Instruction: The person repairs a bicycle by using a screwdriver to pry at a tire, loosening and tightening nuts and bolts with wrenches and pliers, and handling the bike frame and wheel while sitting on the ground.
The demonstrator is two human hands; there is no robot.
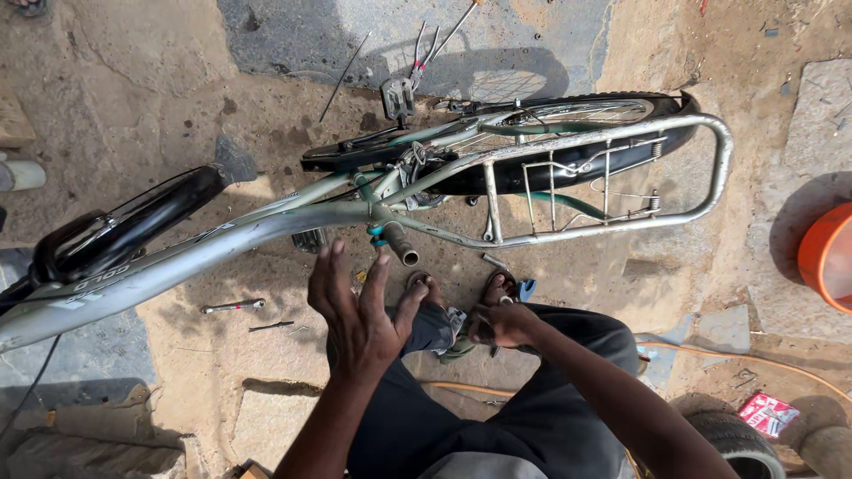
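Observation:
A grey-green bicycle (266,217) stands across the ground in front of me, with a bare seat tube (399,241) sticking up where no saddle sits. My left hand (359,310) is raised just below that tube, fingers spread, holding nothing. My right hand (501,324) rests near my knee and is closed around a small dark object that I cannot make out. A silver rear rack (621,168) runs over the back wheel (586,111).
A spanner (232,306) lies on the dirt to the left. Pliers (424,55) and thin rods lie beyond the bicycle. An orange tub (827,257) is at the right edge, a tyre (737,443) and red packet (768,414) at lower right.

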